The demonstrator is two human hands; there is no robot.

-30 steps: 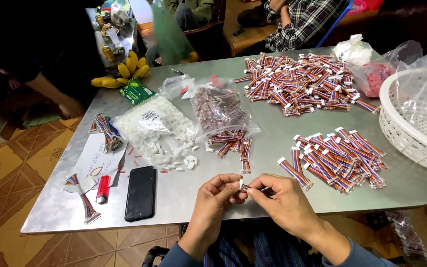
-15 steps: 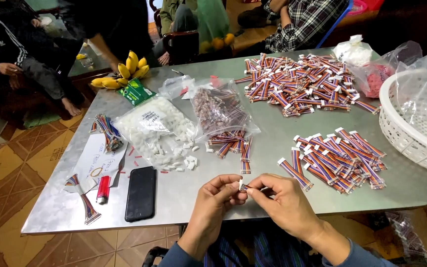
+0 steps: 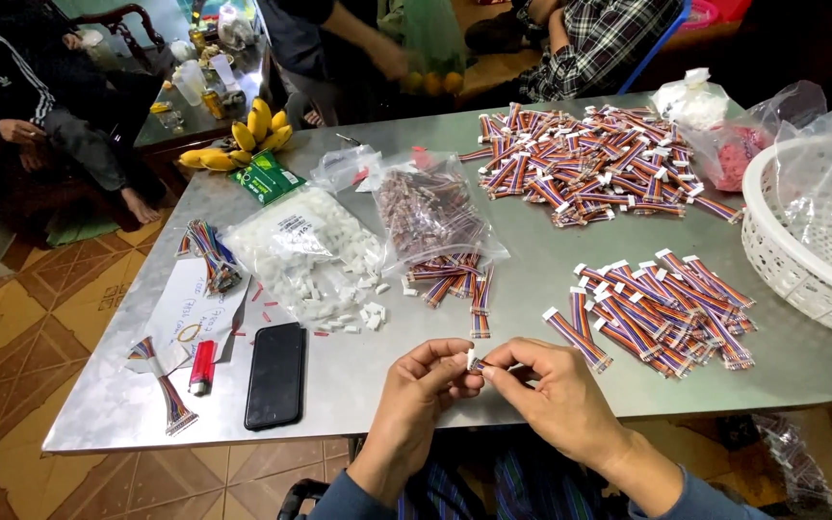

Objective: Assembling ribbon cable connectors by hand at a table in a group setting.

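- A shiny metal table (image 3: 570, 241) on a floor (image 3: 12, 318) of brown patterned tiles.
- A dark wooden chair (image 3: 113, 19) stands at the back left.

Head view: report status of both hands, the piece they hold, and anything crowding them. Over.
Left hand and right hand pinch one small white connector together, above the metal table edge. Black phone to the left, pile of striped wire harnesses to the right, neither touching.

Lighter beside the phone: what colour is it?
Red, with a silver top; the lighter lies left of the black phone, seen in the head view.
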